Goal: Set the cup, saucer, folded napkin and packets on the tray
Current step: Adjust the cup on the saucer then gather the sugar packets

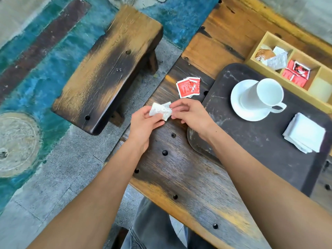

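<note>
Both hands meet above the counter's (188, 177) left edge, holding a white packet (160, 110) between them: the left hand (143, 123) has its grip clamped on the packet's left side, and the right hand (190, 114) pinches its right end. Two red packets (188, 87) lie on the counter just beside the dark tray's (260, 141) left rim. On the tray, a white cup (264, 94) stands on its saucer (239, 108) toward the far side, and the folded napkin (305, 134) lies near the right rim. A wooden organizer (265, 39) with more packets sits against the tray's far edge.
</note>
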Available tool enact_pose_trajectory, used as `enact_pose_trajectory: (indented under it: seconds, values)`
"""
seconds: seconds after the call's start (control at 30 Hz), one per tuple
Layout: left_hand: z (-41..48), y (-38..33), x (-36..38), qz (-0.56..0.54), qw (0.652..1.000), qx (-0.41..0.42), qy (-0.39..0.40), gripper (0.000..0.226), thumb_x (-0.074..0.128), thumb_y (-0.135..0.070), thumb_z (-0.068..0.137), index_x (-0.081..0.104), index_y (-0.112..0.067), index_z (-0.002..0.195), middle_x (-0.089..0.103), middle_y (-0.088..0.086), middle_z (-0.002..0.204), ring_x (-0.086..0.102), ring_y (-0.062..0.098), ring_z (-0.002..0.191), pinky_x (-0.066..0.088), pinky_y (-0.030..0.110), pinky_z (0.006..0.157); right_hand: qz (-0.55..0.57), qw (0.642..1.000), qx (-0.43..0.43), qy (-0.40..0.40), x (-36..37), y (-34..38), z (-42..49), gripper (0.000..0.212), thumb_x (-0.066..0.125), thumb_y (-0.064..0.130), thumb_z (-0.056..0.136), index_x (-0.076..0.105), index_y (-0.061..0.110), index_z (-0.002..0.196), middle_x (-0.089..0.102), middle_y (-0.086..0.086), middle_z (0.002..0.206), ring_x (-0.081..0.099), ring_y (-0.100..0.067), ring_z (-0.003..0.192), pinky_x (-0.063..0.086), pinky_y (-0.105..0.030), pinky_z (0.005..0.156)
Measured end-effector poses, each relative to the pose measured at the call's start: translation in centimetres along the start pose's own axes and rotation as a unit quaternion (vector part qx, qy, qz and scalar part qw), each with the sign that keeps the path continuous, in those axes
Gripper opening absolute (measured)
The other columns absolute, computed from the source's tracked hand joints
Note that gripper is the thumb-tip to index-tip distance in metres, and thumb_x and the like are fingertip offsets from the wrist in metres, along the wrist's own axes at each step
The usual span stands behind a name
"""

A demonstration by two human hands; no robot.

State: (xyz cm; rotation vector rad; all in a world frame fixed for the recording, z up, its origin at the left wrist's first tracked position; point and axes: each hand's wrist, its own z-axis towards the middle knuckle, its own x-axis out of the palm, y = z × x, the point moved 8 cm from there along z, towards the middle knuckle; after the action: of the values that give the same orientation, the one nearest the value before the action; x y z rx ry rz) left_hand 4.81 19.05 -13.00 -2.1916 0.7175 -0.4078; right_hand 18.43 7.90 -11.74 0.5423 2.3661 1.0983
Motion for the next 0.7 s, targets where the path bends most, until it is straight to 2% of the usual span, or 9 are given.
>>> enact_pose_trajectory:
  seconds: [0.07,0.13,0.2,0.27,0.33,0.4,0.5,0.6,0.7]
  values:
    - [0.0,0.8,-1.5,-0.027,0.998,-0.026,-0.053,0.022,0.065,0.007,0.091,0.066,0.005,0.114,0.073,0.020,0.115,0.072,0.034,0.110,0.063,0.035,0.086,-0.076,0.995,-0.008,-0.057,-0.6,0.1,0.6,0.027,0.065,-0.001,0.086,0.072,0.018,0.105,0.076,0.002,0.092,0.071,-0.014,0.085,0.056,-0.030,0.082]
    - [-0.2,1.3,-2.6,-0.045,0.995,-0.043,-0.080,0.017,0.063,0.007,0.093,0.067,0.002,0.109,0.073,0.021,0.113,0.074,0.034,0.106,0.064,0.034,0.084,-0.188,0.977,-0.055,-0.082,-0.2,1.0,1.2,0.030,0.063,0.003,0.088,0.067,0.017,0.115,0.067,0.002,0.099,0.063,-0.014,0.085,0.055,-0.037,0.088]
    - [-0.3,1.5,-3.6,-0.047,0.995,-0.042,-0.083,0.018,0.063,0.008,0.093,0.068,-0.002,0.107,0.075,0.017,0.109,0.077,0.027,0.096,0.064,0.031,0.081,-0.310,0.944,-0.094,-0.065,1.4,1.9,1.8,0.039,0.068,0.012,0.091,0.058,0.018,0.128,0.057,-0.006,0.117,0.061,-0.023,0.094,0.054,-0.042,0.088]
    - [-0.4,1.4,-4.4,-0.036,0.995,-0.034,-0.087,0.020,0.063,0.008,0.092,0.069,-0.007,0.104,0.076,0.012,0.103,0.078,0.021,0.089,0.064,0.029,0.077,-0.389,0.915,-0.099,-0.048,2.8,2.1,2.5,0.039,0.069,0.015,0.092,0.054,0.015,0.128,0.046,-0.012,0.129,0.061,-0.031,0.095,0.054,-0.044,0.085]
    - [-0.5,1.5,-5.1,-0.030,0.994,-0.033,-0.098,0.021,0.063,0.009,0.091,0.069,-0.008,0.102,0.075,0.010,0.101,0.077,0.022,0.092,0.064,0.028,0.075,-0.406,0.907,-0.099,-0.054,3.3,2.3,2.8,0.024,0.065,0.011,0.094,0.057,0.011,0.116,0.045,-0.014,0.128,0.061,-0.033,0.091,0.054,-0.045,0.084]
    - [-0.4,1.8,-5.6,-0.031,0.993,-0.043,-0.107,0.022,0.063,0.009,0.091,0.069,-0.007,0.105,0.075,0.011,0.104,0.076,0.024,0.098,0.065,0.030,0.077,-0.392,0.914,-0.082,-0.056,3.1,1.9,2.7,0.011,0.057,0.006,0.097,0.059,0.009,0.107,0.054,-0.015,0.120,0.063,-0.035,0.090,0.054,-0.047,0.083]
    - [-0.3,2.0,-5.3,-0.020,0.993,-0.053,-0.104,0.025,0.062,0.011,0.090,0.068,-0.006,0.107,0.075,0.010,0.106,0.074,0.025,0.104,0.064,0.031,0.080,-0.371,0.925,-0.064,-0.054,2.5,0.7,2.1,0.021,0.056,0.002,0.094,0.054,0.012,0.112,0.064,-0.012,0.109,0.063,-0.035,0.093,0.055,-0.048,0.080]
    - [-0.2,1.9,-4.8,-0.014,0.993,-0.061,-0.101,0.023,0.060,0.011,0.090,0.068,-0.006,0.104,0.075,0.011,0.106,0.073,0.027,0.106,0.064,0.032,0.082,-0.372,0.924,-0.075,-0.050,2.4,0.6,1.6,0.037,0.066,0.016,0.092,0.051,0.019,0.125,0.053,-0.009,0.120,0.062,-0.033,0.089,0.056,-0.044,0.076]
    - [-0.1,1.9,-5.0,-0.014,0.992,-0.065,-0.104,0.022,0.058,0.007,0.093,0.067,-0.001,0.112,0.075,0.015,0.108,0.074,0.027,0.102,0.064,0.035,0.083,-0.404,0.908,-0.099,-0.042,3.5,1.1,1.4,0.032,0.068,0.025,0.092,0.054,0.021,0.120,0.044,-0.007,0.124,0.061,-0.030,0.084,0.056,-0.043,0.073]
